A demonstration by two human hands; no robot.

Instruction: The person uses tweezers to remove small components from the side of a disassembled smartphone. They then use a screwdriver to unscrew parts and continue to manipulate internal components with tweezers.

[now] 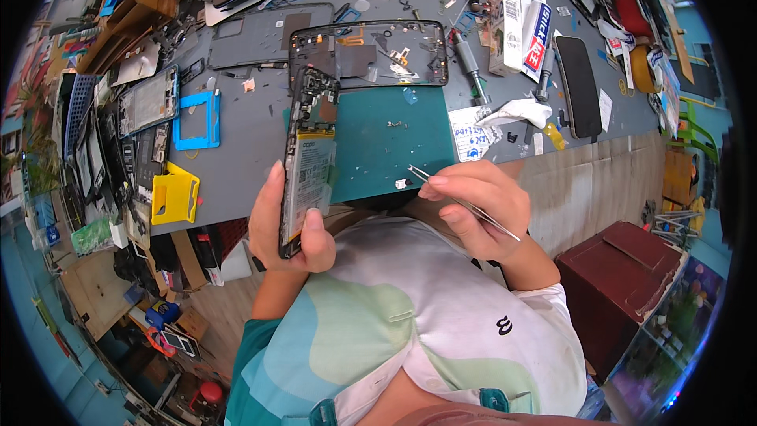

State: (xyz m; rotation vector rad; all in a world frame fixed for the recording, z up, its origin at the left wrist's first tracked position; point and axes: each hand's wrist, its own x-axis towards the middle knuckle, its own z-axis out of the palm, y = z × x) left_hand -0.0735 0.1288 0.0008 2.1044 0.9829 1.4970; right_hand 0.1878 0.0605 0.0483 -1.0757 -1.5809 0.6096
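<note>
An opened smartphone (310,162), its battery and inner board bare, stands tilted on edge in my left hand (290,229). The fingers wrap its lower end, and the thumb presses near the battery's bottom. My right hand (482,209) pinches a pair of metal tweezers (473,209). Their tips point left, above the front part of the green mat (386,138). Just below the tips lies a small white-and-black piece (403,184) on the mat. Tiny metal bits (397,124) rest farther back on it. Whether the tweezer tips hold anything is too small to tell.
Behind the mat lies a black phone frame (426,54) with small parts in it. To the right are a screwdriver (469,67), a glue tube box (538,35) and a dark phone (579,83). Blue (197,120) and yellow (175,196) plastic holders sit at left.
</note>
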